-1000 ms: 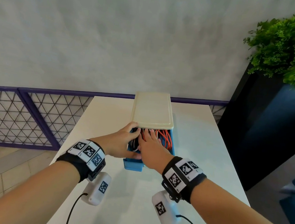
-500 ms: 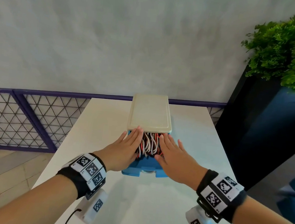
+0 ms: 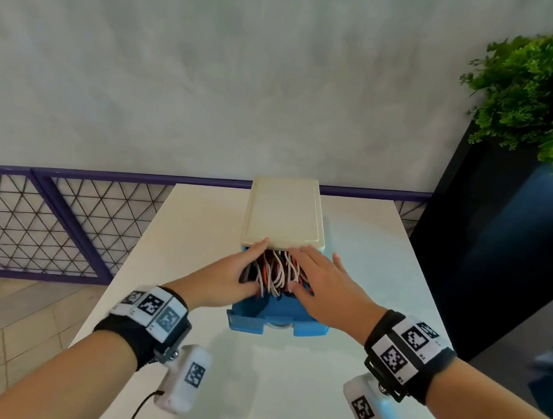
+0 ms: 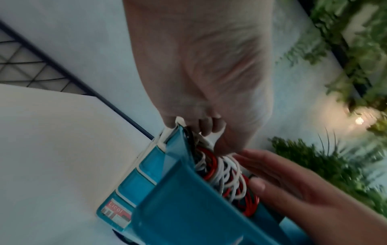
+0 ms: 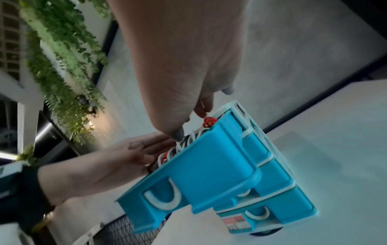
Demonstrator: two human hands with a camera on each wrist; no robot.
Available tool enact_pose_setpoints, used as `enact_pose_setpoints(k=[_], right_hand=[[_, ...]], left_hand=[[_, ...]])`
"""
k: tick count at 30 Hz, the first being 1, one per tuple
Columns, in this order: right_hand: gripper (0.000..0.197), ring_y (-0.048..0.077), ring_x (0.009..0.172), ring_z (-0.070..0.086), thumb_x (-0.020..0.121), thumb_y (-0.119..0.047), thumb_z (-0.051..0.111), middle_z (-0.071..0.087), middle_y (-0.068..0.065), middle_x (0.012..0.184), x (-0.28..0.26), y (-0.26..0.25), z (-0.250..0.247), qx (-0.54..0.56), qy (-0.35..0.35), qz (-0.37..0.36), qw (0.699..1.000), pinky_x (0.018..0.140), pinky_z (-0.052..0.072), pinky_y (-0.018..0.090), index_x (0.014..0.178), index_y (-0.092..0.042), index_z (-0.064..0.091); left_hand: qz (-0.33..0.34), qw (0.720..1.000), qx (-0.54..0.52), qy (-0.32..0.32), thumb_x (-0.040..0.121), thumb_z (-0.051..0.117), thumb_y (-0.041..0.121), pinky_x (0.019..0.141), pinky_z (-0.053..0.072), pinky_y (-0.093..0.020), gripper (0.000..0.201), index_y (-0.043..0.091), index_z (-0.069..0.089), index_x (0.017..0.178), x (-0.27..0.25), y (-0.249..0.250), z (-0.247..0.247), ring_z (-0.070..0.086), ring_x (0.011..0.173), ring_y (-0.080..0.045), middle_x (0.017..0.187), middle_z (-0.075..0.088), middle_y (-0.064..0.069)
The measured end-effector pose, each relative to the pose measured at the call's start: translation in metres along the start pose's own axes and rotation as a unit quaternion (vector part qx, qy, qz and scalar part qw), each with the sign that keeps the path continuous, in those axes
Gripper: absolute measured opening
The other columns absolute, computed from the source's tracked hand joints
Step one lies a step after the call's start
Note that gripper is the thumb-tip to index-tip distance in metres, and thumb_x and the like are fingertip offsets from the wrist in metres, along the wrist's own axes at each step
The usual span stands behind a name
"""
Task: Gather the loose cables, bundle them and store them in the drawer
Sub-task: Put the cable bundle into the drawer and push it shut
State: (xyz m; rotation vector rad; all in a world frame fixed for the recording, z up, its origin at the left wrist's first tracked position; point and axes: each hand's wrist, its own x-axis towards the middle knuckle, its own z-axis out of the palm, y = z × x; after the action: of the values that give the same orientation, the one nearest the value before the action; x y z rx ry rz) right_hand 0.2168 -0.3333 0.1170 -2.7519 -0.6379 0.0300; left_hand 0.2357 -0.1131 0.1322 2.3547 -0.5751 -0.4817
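- Drawer unit point(image 3: 285, 210): a small cabinet with a cream top, standing on the white table point(image 3: 281, 399) towards its far edge; the right wrist view shows blue drawer fronts stacked below, each with a white U-shaped handle.
- Top drawer point(image 3: 278, 319): blue, pulled out towards the person, its front wall nearest the camera. In the right wrist view the same drawer point(image 5: 201, 167) projects well beyond the closed ones beneath it.
- Cables point(image 3: 274, 273): a mass of white, red and dark loops lying inside the open drawer, heaped up to its rim; the left wrist view shows the coils point(image 4: 228, 175) packed between the two hands. Whether they are tied as a bundle cannot be told.
- Left hand point(image 3: 226, 276): palm down on the left side of the cable heap, fingers extended and held close together, fingertips reaching the front edge of the cream top. It presses flat and curls round nothing.
- Right hand point(image 3: 325, 283): palm down on the right side of the heap, fingers straight and slightly spread, the thumb lying against the cables. It also rests flat rather than gripping.
- Both forearms reach forward over the table, each with a black wrist strap carrying square markers.
- Planter point(image 3: 504, 252): dark, with green foliage, standing to the right of the table.
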Motion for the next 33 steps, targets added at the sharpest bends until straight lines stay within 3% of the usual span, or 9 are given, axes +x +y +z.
enact_pose_setpoints(k=[4,9,11,13,15,19,25,28,33], right_hand=[[0.058,0.020,0.150,0.010,0.101,-0.034,0.041,0.013,0.003,0.163,0.010,-0.001,-0.009,-0.098,-0.010,-0.128,0.987,0.118,0.009,0.051,0.154,-0.027,0.019],[0.054,0.022,0.148,0.019,0.099,-0.032,0.045,0.020,0.007,0.162,0.031,-0.017,0.001,-0.170,-0.014,-0.283,0.944,0.111,0.025,0.058,0.150,-0.024,0.029],[0.055,0.022,0.149,0.016,0.100,-0.033,0.044,0.014,0.007,0.163,0.038,-0.020,0.006,-0.167,-0.017,-0.287,0.943,0.112,0.023,0.060,0.151,-0.024,0.027],[0.055,0.022,0.150,0.014,0.100,-0.035,0.043,0.009,0.008,0.164,0.041,-0.020,0.009,-0.154,-0.016,-0.282,0.947,0.113,0.020,0.060,0.152,-0.024,0.026],[0.053,0.022,0.149,0.019,0.101,-0.035,0.041,0.013,0.008,0.163,0.043,-0.019,0.007,-0.144,-0.003,-0.282,0.948,0.114,0.021,0.059,0.151,-0.023,0.029],[0.046,0.023,0.141,0.036,0.100,-0.031,0.042,0.040,0.006,0.152,0.045,-0.019,0.007,-0.164,0.021,-0.329,0.930,0.112,0.030,0.053,0.144,-0.017,0.042],[0.047,0.021,0.138,0.040,0.101,-0.030,0.037,0.047,0.005,0.147,0.046,-0.013,0.020,-0.173,0.010,-0.334,0.927,0.111,0.032,0.053,0.144,-0.011,0.042],[0.047,0.021,0.140,0.037,0.102,-0.030,0.037,0.045,0.008,0.149,0.041,-0.009,0.022,-0.170,0.006,-0.322,0.931,0.115,0.027,0.054,0.144,-0.010,0.042],[0.055,0.024,0.148,0.019,0.104,-0.035,0.029,0.030,0.012,0.157,0.042,-0.014,0.020,-0.157,-0.033,-0.294,0.942,0.118,0.010,0.052,0.150,-0.006,0.028]], left_hand=[[-0.010,0.997,0.001,0.078,0.100,0.032,0.003,0.107,0.016,-0.011,0.051,0.022,0.030,0.147,0.005,-0.011,-0.017,0.022,0.134,0.003,0.154,0.028,0.005],[0.000,0.994,-0.106,0.034,0.100,0.036,0.033,0.117,0.018,-0.019,0.060,0.014,0.011,0.151,0.011,-0.021,-0.025,0.025,0.142,-0.013,0.153,0.026,-0.002],[-0.029,0.990,-0.137,0.033,0.097,0.036,0.043,0.104,0.022,0.000,0.069,0.011,0.005,0.150,0.011,-0.020,-0.029,0.027,0.138,-0.009,0.150,0.029,-0.005],[-0.055,0.981,-0.184,0.035,0.103,0.029,0.019,0.090,0.023,0.008,0.053,0.016,0.007,0.151,0.011,-0.018,-0.032,0.030,0.132,-0.003,0.146,0.038,-0.001],[-0.066,0.978,-0.191,0.054,0.104,0.029,0.018,0.100,0.024,-0.002,0.050,0.025,0.013,0.151,0.016,-0.022,-0.035,0.034,0.129,0.002,0.143,0.044,0.008],[-0.098,0.972,-0.214,-0.001,0.082,0.060,0.058,0.104,0.022,-0.026,0.071,0.053,0.021,0.141,0.030,-0.044,-0.041,0.031,0.122,0.003,0.154,0.029,0.008],[-0.066,0.990,-0.117,-0.031,0.092,0.008,0.063,0.109,0.010,-0.024,0.064,0.037,0.009,0.150,0.006,-0.005,-0.038,0.014,0.135,0.007,0.151,0.017,0.027],[-0.049,0.992,-0.101,-0.061,0.079,0.027,0.076,0.114,0.011,-0.026,0.082,0.042,0.000,0.149,0.005,-0.006,-0.037,0.014,0.137,0.007,0.156,0.007,0.027],[-0.036,0.989,0.072,-0.123,0.066,0.074,0.061,0.118,-0.002,-0.032,0.130,0.041,-0.031,0.140,0.003,-0.002,-0.026,-0.020,0.139,0.002,0.148,-0.027,0.024]])
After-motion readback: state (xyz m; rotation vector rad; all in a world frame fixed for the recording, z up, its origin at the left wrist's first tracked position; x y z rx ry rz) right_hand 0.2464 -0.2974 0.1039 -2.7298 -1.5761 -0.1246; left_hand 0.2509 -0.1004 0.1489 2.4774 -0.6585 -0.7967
